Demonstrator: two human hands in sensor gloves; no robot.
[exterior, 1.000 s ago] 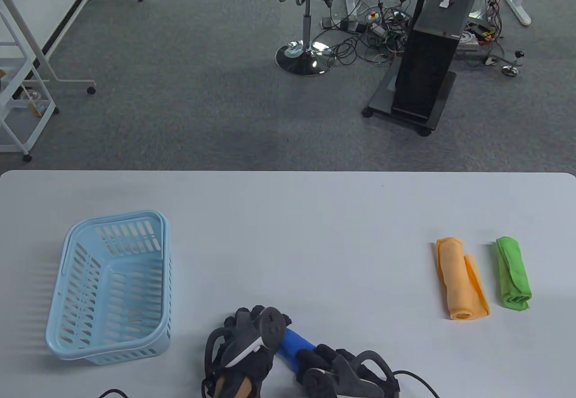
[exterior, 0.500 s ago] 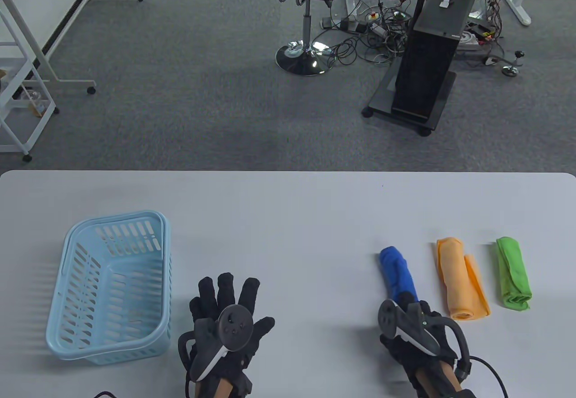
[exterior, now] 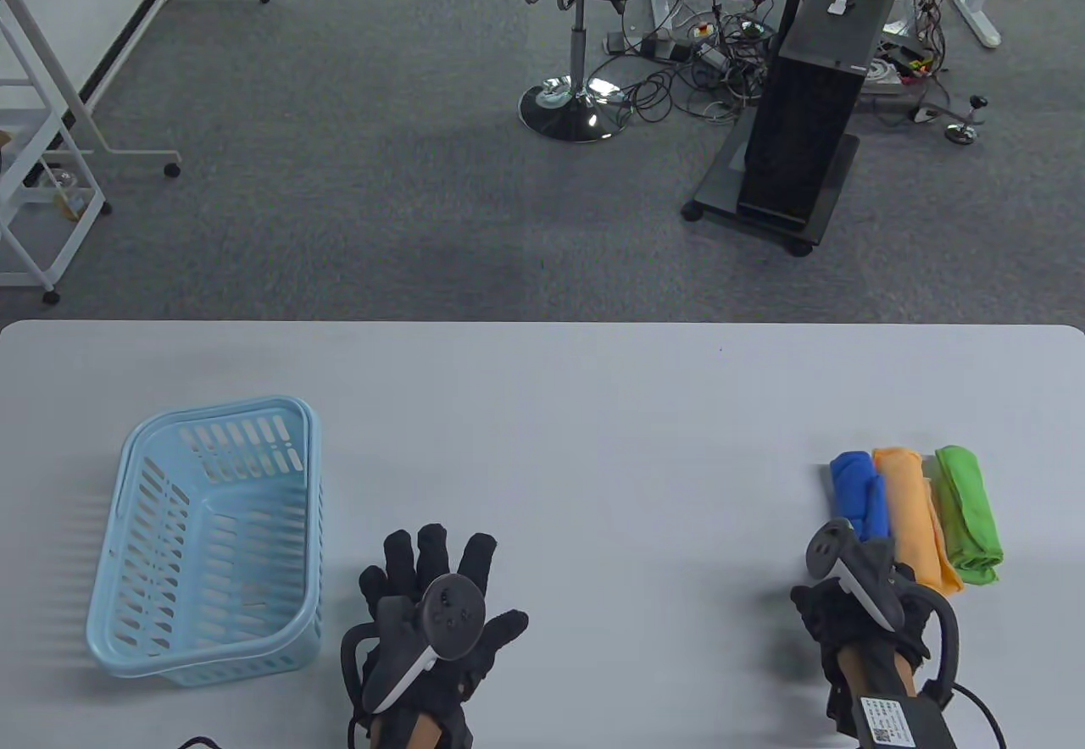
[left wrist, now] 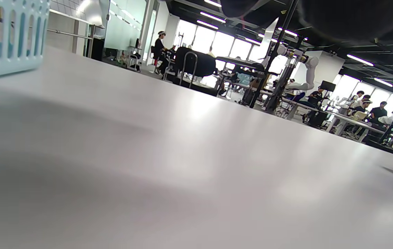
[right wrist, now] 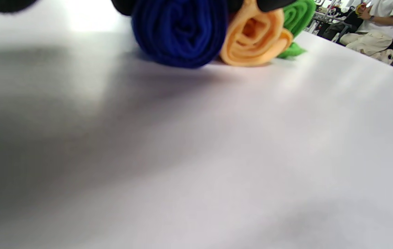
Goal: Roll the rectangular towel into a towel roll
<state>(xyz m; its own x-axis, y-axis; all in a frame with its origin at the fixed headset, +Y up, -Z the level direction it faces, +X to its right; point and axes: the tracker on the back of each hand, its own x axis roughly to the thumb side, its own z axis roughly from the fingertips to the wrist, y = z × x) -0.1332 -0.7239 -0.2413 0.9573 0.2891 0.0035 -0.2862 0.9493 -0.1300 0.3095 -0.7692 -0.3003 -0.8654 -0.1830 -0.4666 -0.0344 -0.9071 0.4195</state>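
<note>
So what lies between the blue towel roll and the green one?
The orange towel roll lies between the blue towel roll and green towel roll, shown in table view.

The near end of the blue towel roll (exterior: 859,496) is hidden under the right hand (exterior: 856,605) and its tracker, so the grip there cannot be read. In the left wrist view only a corner of that roll shows at the right edge, and the light blue basket (left wrist: 9,34) is cut off at the top left. Dark fingertips (right wrist: 272,4) hang blurred across the right wrist view's top edge.
</note>
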